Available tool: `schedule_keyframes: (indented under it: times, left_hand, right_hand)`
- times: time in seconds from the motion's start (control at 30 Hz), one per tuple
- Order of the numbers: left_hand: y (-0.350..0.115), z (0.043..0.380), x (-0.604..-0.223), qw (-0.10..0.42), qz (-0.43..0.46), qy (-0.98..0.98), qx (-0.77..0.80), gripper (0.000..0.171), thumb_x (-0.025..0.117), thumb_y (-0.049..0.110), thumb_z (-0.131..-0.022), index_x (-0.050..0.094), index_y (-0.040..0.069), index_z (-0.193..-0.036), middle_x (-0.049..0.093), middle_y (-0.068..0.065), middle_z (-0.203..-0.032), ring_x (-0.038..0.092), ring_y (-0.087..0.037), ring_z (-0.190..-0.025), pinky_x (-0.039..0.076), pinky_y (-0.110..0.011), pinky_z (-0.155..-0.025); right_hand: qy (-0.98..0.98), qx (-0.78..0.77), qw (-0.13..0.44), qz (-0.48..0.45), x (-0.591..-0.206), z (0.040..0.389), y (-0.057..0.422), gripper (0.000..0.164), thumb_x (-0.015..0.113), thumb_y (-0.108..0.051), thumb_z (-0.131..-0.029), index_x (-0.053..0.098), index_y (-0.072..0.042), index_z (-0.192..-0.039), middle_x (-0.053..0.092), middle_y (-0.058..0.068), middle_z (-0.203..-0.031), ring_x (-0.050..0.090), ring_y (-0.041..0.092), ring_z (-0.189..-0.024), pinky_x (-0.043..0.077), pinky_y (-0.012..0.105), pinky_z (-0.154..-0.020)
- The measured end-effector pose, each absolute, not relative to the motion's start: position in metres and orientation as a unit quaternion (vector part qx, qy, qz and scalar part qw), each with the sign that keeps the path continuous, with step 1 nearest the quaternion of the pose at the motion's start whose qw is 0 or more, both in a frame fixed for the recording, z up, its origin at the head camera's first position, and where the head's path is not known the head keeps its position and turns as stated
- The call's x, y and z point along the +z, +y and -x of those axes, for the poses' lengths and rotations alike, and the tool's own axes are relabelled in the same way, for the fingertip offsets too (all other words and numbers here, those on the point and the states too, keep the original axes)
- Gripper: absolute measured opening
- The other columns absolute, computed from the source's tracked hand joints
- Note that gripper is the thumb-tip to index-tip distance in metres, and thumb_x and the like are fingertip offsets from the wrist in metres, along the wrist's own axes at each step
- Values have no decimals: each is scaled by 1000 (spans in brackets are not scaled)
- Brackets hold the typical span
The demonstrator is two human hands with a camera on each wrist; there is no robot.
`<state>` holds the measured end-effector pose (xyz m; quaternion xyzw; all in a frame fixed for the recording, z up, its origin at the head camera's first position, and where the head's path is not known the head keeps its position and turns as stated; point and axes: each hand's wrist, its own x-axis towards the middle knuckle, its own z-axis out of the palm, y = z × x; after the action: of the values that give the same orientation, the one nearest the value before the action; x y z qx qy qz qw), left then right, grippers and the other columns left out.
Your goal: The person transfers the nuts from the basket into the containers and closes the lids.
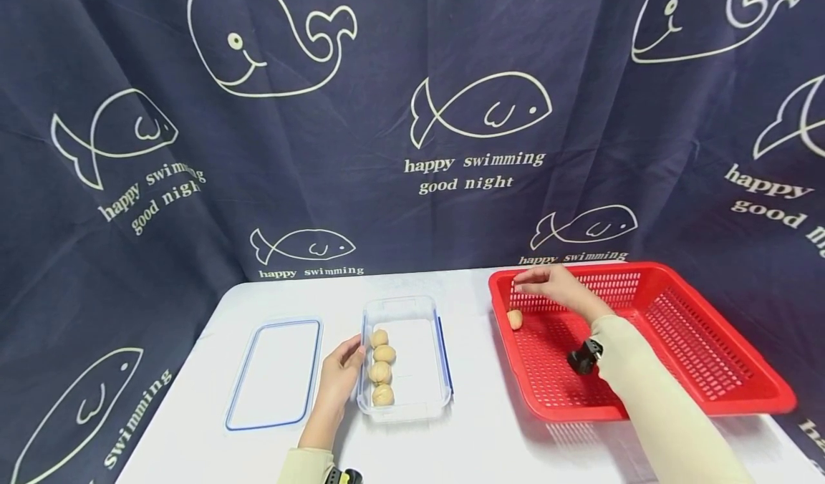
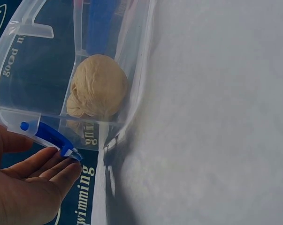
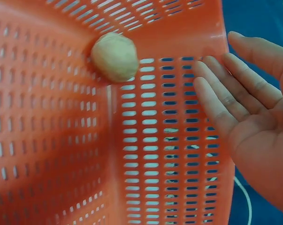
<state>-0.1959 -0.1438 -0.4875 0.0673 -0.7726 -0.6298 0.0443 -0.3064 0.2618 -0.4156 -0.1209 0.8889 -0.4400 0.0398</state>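
Several walnuts [image 1: 381, 374] lie in a row along the left wall of a clear plastic food box [image 1: 404, 417]. My left hand [image 1: 341, 374] rests beside that wall, its fingertips touching the blue-edged latch [image 2: 57, 138] in the left wrist view. Over the far left corner of a red plastic basket [image 1: 651, 283], my right hand [image 1: 556, 285] hovers with fingers extended and nothing between them. Below it, one walnut [image 1: 514, 319] sits in the basket's corner; the right wrist view shows this walnut [image 3: 115, 57] apart from the fingers.
A clear lid with a blue seal [image 1: 275, 374] lies flat on the white table [image 1: 470, 369], left of the box. A dark blue curtain [image 1: 387, 205] with fish drawings hangs behind the table. The basket's raised rim surrounds the right hand's area.
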Motion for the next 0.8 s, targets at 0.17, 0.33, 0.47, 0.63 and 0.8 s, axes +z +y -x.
schedule_keyframes:
  times: [0.17, 0.33, 0.47, 0.63, 0.8]
  left_hand:
    - [-144, 195, -488, 42, -72, -774, -628, 38, 53, 16, -99, 53, -3, -132, 56, -23, -131, 51, -38, -123, 42, -48, -105]
    - [-144, 196, -488, 43, -73, -775, -627, 38, 53, 15, -99, 53, -3, -132, 56, -24, -130, 52, -38, -122, 43, -47, -105]
    - [-144, 197, -488, 46, -73, -776, -624, 37, 53, 14, -99, 54, -3, -132, 57, -23, -130, 53, -38, -121, 44, -47, -104]
    - [-144, 199, -488, 50, -70, -776, -624, 37, 53, 14, -99, 54, -4, -131, 57, -24, -129, 53, -38, -121, 44, -47, -104]
    - [-144, 197, -488, 45, -73, -776, -625, 37, 53, 14, -99, 54, -3, -131, 57, -23, -130, 52, -38, -122, 43, -48, -104]
  right_hand:
    - [897, -414, 68, 141, -426, 309, 264, 32, 73, -16, -86, 70, 3, -111, 73, 11, -99, 60, 14, -90, 47, 21, -74]
    - [898, -395, 107, 160, -435, 309, 265, 30, 71, -13, -85, 69, 4, -110, 73, 11, -98, 59, 12, -87, 46, 20, -72]
    - [898, -385, 128, 170, -439, 308, 265, 32, 72, -10, -83, 68, 5, -111, 73, 12, -100, 60, 15, -90, 48, 24, -78]
    - [894, -387, 139, 176, -444, 308, 264, 33, 74, -8, -80, 68, 6, -110, 72, 13, -98, 61, 19, -88, 50, 27, -77]
    - [885, -400, 168, 169, -453, 307, 262, 35, 73, -3, -77, 68, 8, -110, 71, 14, -95, 58, 15, -76, 51, 25, -68]
